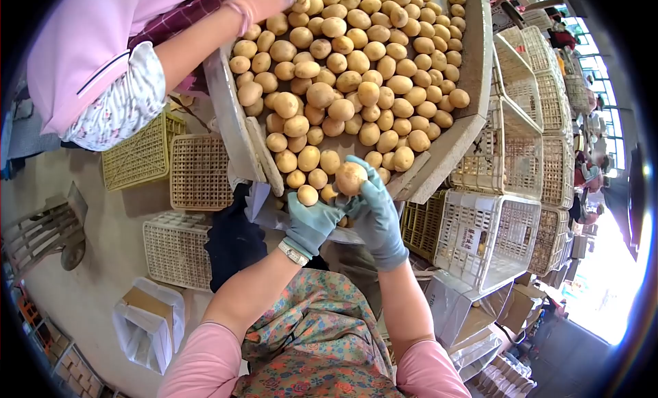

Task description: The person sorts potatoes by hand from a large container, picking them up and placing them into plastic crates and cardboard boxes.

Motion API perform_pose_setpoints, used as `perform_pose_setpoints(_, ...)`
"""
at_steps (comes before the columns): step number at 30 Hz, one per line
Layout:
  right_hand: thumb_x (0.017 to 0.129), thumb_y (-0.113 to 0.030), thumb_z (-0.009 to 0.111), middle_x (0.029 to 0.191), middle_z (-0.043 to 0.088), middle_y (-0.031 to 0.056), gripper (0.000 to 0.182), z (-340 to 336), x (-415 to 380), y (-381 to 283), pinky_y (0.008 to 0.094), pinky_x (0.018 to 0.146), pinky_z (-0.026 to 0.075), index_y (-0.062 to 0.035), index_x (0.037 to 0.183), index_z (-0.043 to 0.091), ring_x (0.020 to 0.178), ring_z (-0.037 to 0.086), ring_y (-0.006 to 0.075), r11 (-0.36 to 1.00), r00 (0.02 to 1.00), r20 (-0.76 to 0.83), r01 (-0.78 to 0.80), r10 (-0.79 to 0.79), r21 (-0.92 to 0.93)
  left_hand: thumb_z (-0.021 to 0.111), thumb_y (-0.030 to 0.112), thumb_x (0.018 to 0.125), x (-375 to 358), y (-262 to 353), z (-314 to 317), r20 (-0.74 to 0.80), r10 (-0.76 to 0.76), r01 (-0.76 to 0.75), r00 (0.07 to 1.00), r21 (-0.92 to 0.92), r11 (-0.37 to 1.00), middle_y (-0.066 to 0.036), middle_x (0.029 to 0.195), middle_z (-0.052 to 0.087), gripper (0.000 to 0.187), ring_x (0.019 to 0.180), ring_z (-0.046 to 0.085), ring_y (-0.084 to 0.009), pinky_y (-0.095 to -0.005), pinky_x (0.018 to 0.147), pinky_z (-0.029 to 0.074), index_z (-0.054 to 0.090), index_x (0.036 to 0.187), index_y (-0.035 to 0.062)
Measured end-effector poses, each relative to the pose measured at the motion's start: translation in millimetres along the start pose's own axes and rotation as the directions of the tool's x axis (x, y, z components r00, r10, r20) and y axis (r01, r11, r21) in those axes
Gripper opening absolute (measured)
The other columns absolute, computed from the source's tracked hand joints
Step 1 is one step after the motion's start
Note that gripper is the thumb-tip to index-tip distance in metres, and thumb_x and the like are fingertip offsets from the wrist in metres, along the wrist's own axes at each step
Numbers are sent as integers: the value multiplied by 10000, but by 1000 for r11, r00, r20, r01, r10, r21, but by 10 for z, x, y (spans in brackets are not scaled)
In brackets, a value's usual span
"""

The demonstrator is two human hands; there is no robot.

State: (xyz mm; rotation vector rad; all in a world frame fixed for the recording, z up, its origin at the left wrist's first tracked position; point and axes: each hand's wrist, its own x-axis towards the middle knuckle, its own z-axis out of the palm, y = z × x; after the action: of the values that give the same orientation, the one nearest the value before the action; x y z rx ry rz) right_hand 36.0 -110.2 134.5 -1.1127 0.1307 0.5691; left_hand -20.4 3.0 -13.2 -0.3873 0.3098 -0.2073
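Note:
My right hand (378, 220), in a blue-green glove, grips a round tan potato (351, 178) between thumb and fingers. Beside it my left hand (312, 225), gloved alike and with a watch (294, 252) on the wrist, curls around a smaller yellowish potato (307, 195). Its fingertips reach close to the right hand, and part of them is hidden. Both hands are at the narrow near mouth of a sloping tray (452, 139) heaped with similar potatoes (343, 82). Some potatoes under my hands are partly covered.
A co-worker's gloved hand (264, 2) reaches over the tray at upper left. Plastic crates (200, 168) stand on the floor to the left, near a lined box (149, 322). White crates (488, 237) are stacked at right. A wheeled slatted cart (44, 233) is at far left.

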Motion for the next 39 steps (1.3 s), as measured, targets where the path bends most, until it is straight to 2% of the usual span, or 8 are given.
perform_pose_setpoints(8,1011,-497,616,1157,683,113,634,30,-59,74,373,913,531,-63,1464,527,990,664,227,864,988,30,-145,150,483,378,539,995,0,-23,84,-112,130,-75,985,400,913,-88,1055,629,587,952,633,-253,-469,923,551,594,1256,60)
perform_pose_setpoints(11,929,-338,678,1279,678,144,604,-98,-242,282,461,845,590,-88,1458,531,1035,694,300,848,990,24,-128,136,514,424,528,998,-53,-177,-125,181,443,-322,878,908,267,-49,922,636,530,817,637,-206,-381,769,584,636,1128,60)
perform_pose_setpoints(15,980,-192,603,1387,626,119,562,-584,-843,1067,325,741,603,-132,1520,458,966,705,265,583,918,325,-394,226,710,386,626,984,-4,23,47,-175,70,-37,982,186,982,-163,1589,411,798,1451,400,-388,-599,1195,363,372,1573,88)
perform_pose_setpoints(18,1036,-218,582,1341,675,155,456,-969,-1359,1043,362,788,636,-83,1470,545,969,744,287,548,779,-15,-427,627,719,428,596,1009,59,21,88,-88,57,-37,994,216,976,-94,1620,400,730,1503,339,-372,-646,1197,328,375,1585,153)
perform_pose_setpoints(20,1009,-270,640,1191,729,194,455,-1866,-1430,770,391,792,631,-1,1374,598,915,739,295,412,728,378,-654,572,635,435,586,1017,50,13,108,-99,45,-28,994,166,986,-90,1629,390,715,1506,334,-365,-665,1189,322,371,1588,160)
perform_pose_setpoints(24,855,-45,618,906,585,70,76,-2505,-653,-1317,314,737,514,-67,928,615,794,574,206,972,896,-444,98,8,214,558,545,937,45,-38,178,-147,55,-15,988,258,966,-106,1616,392,781,1482,362,-347,-632,1176,350,368,1573,136)
perform_pose_setpoints(33,1004,-44,685,1398,637,140,322,-323,-249,-740,380,1157,394,14,1320,687,1313,537,255,691,978,-125,24,-165,-722,963,422,636,1,-219,195,259,605,-79,753,948,-308,-146,1542,444,1128,1416,443,-270,-456,1165,433,365,1522,60)
perform_pose_setpoints(39,928,-88,636,1482,575,185,524,460,474,551,475,1166,411,-68,1449,586,1337,558,390,109,755,603,643,-258,-758,644,572,861,-73,-10,-300,115,194,-223,974,355,908,-130,1577,433,853,1443,436,-314,-504,1173,415,397,1546,127)
